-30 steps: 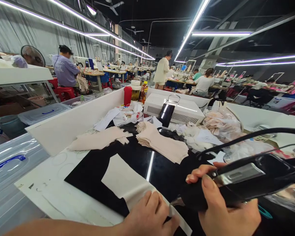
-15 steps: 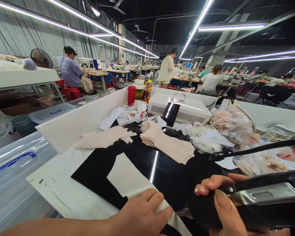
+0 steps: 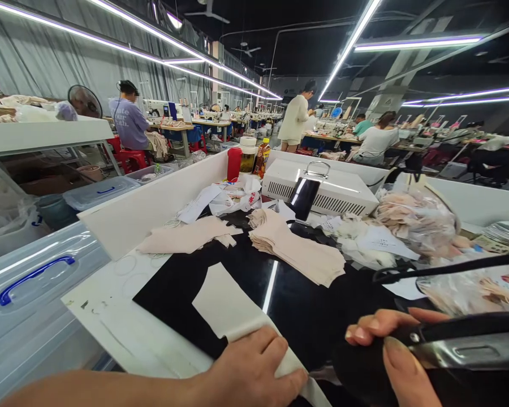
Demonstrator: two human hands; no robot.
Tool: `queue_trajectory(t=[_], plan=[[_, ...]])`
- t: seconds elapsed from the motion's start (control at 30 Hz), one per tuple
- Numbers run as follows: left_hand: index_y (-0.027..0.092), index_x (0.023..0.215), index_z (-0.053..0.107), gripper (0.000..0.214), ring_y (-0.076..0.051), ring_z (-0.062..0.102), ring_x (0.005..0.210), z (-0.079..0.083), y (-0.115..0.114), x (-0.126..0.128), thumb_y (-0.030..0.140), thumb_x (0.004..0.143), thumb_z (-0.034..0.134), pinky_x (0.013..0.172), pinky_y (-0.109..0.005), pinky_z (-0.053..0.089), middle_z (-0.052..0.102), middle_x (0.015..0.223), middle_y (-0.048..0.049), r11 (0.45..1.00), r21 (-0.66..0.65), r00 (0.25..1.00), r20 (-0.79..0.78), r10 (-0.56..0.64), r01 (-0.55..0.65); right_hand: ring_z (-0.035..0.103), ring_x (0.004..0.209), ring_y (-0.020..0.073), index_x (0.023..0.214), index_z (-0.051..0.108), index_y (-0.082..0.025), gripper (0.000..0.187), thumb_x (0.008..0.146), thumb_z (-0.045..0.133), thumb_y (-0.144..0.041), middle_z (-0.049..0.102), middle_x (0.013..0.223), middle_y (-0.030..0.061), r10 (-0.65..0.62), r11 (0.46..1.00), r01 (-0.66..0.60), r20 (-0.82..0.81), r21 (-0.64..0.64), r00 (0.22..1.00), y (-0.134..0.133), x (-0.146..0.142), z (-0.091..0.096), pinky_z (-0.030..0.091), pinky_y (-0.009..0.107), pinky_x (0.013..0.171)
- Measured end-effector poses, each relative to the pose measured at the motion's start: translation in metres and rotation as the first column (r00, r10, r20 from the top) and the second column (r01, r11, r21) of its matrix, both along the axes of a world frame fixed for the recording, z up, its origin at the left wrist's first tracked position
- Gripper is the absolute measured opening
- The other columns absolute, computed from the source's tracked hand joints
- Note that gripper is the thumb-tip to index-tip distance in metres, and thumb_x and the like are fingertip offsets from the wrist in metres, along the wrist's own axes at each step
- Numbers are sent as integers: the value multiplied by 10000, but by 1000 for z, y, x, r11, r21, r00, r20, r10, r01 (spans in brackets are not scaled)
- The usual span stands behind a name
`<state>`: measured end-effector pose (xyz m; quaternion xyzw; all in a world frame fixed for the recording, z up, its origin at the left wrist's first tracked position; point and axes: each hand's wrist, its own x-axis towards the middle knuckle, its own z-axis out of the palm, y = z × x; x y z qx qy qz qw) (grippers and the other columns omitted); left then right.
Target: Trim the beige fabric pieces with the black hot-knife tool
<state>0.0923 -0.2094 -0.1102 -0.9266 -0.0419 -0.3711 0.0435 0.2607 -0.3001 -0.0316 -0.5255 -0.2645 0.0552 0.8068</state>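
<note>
My left hand presses down on the near end of a beige fabric piece that lies on a glossy black work surface; its fingers are curled onto the cloth. My right hand grips a black corded hand tool with a metal plate, its tip close to the cloth beside my left fingers. A stack of beige fabric pieces lies further back, and another loose beige piece to the left.
A white machine box with a handle stands at the back with a phone leaning on it. Bottles stand behind. Bagged fabric is at right, clear plastic bins at left. Other workers sit at distant tables.
The view has shifted left and down a little. My right hand with the tool now sits lower and further right in the picture. My left hand stays on the cloth.
</note>
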Motion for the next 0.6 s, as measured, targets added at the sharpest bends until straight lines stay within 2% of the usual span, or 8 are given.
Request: queue_trajectory(t=[0.1,0.2,0.4,0.6], plan=[[202,1182,653,190,-237,661,837,1,-2,2,316,1031,658,720,-306,598,632,954,-74,999,38,997,75,27,-30,672,680,201,1072,731,-261,464,715,999,-387,681,796,-3,12,1000,-13,-11,-1,1000,1,3,0,665,360,654],[201,1112,660,156,-224,673,838,5,-3,3,214,961,696,737,-293,604,643,935,-68,997,60,994,108,35,-42,674,692,207,1083,718,-267,488,702,1004,-372,681,809,-8,1,1000,-1,-31,-4,1000,5,-2,6,667,385,668],[200,1065,675,95,-203,664,800,9,-4,5,185,972,678,667,-254,565,647,876,-49,996,61,987,146,62,-72,685,693,192,1076,689,-259,467,730,984,-366,694,813,-25,-34,999,34,-1,-17,999,16,-18,22,650,376,713],[214,1099,659,124,-208,682,871,1,-4,4,225,982,698,757,-262,594,665,958,-64,996,52,989,137,60,-67,703,629,186,1032,696,-252,446,733,997,-391,710,765,-32,-58,996,58,-3,-70,998,18,-18,26,651,337,656]])
